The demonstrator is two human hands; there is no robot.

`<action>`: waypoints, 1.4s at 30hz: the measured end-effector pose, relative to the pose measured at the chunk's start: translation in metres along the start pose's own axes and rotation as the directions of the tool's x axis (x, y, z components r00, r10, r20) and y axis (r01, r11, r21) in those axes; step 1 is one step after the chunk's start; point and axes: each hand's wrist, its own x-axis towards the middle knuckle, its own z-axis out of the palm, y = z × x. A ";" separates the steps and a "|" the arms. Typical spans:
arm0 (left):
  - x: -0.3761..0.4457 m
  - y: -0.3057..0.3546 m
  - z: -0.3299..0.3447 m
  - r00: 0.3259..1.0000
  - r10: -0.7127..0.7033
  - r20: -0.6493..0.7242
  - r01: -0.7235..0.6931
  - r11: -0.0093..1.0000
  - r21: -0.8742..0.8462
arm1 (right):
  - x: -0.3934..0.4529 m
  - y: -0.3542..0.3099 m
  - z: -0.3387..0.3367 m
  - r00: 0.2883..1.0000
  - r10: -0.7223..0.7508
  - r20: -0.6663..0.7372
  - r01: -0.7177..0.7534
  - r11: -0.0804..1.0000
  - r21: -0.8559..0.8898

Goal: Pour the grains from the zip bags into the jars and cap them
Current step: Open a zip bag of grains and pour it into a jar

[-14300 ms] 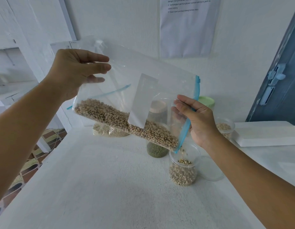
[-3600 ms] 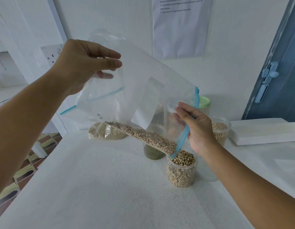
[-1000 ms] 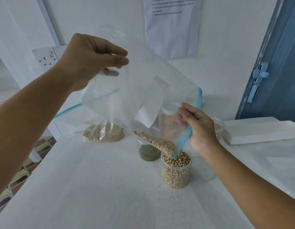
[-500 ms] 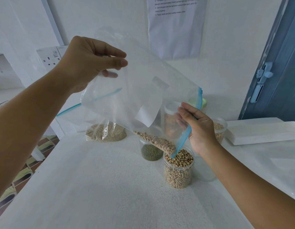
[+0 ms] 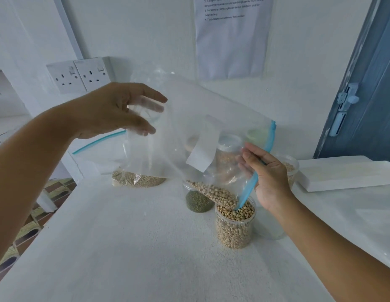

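Clear, crinkled zip bag [image 5: 189, 131] with blue zipper strip hung tilted above the round clear plastic jar [image 5: 234, 227] on the rough white bench [image 5: 124, 247]; last pale beans [image 5: 213, 194] gathered in its low corner at the jar's mouth, jar nearly brimful. Right hand [image 5: 270, 179] pinched the bag's zipper edge just above the jar. Left hand [image 5: 115, 110], up and left of the jar, was blurred, fingers loosely spread at the bag's upper corner; grip unclear.
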 end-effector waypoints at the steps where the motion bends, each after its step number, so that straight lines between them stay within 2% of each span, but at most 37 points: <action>1: 0.000 -0.001 0.003 0.999 0.008 -0.047 -0.006 0.999 0.034 | 0.000 0.000 0.000 1.000 -0.002 0.004 0.002 1.000 -0.004; 5: 0.000 -0.004 0.013 0.986 0.034 -0.164 -0.038 0.999 -0.023 | 0.000 0.004 -0.001 0.999 -0.011 0.050 0.014 0.998 -0.067; 9: 0.000 -0.012 0.019 0.989 0.021 -0.147 -0.033 0.996 -0.081 | -0.001 0.006 -0.004 0.989 0.012 0.148 0.008 0.990 -0.138; 14: -0.002 -0.025 0.025 0.987 -0.069 -0.144 0.047 0.987 -0.152 | -0.005 0.007 -0.004 0.977 0.025 0.214 0.036 0.960 -0.278; 21: -0.006 -0.052 0.040 0.951 -0.099 -0.294 0.100 0.995 -0.012 | -0.004 0.011 -0.002 0.989 -0.018 0.149 0.056 0.966 -0.254; 24: -0.012 -0.064 0.055 0.896 -0.078 -0.438 0.140 0.984 0.111 | -0.005 0.012 -0.003 0.991 -0.010 0.130 0.041 0.971 -0.235; 27: -0.024 -0.074 0.089 0.789 -0.053 -0.612 0.229 0.950 0.213 | -0.007 0.010 -0.005 0.992 0.004 0.128 0.025 0.974 -0.224; 29: -0.033 -0.081 0.117 0.733 -0.056 -0.677 0.282 0.932 0.228 | -0.007 0.009 -0.005 0.991 0.007 0.132 0.024 0.972 -0.235; 30: -0.037 -0.086 0.130 0.731 -0.079 -0.677 0.305 0.926 0.222 | -0.006 0.009 -0.005 0.991 0.006 0.134 0.027 0.970 -0.242; 32: -0.041 -0.096 0.153 0.785 -0.200 -0.586 0.325 0.938 0.115 | -0.006 0.010 -0.006 0.991 0.004 0.131 0.030 0.966 -0.257; 34: -0.040 -0.098 0.171 0.837 -0.400 -0.373 0.351 0.916 -0.196 | -0.004 0.011 -0.007 0.992 -0.003 0.126 0.038 0.962 -0.269; 35: -0.038 -0.095 0.179 0.842 -0.484 -0.236 0.370 0.839 -0.400 | -0.004 0.012 -0.007 0.992 -0.007 0.126 0.042 0.960 -0.277; 36: -0.036 -0.091 0.187 0.836 -0.539 -0.107 0.391 0.721 -0.572 | -0.004 0.012 -0.007 0.992 -0.010 0.128 0.045 0.959 -0.280; 37: -0.033 -0.089 0.193 0.828 -0.560 -0.018 0.400 0.615 -0.680 | -0.004 0.012 -0.007 0.991 -0.010 0.133 0.047 0.959 -0.278; 39: -0.025 -0.088 0.200 0.822 -0.569 0.036 0.387 0.511 -0.768 | -0.004 0.011 -0.007 0.989 -0.009 0.146 0.049 0.960 -0.275; 42: -0.017 -0.088 0.203 0.811 -0.584 0.049 0.341 0.403 -0.849 | -0.004 0.011 -0.008 0.988 -0.009 0.153 0.052 0.959 -0.277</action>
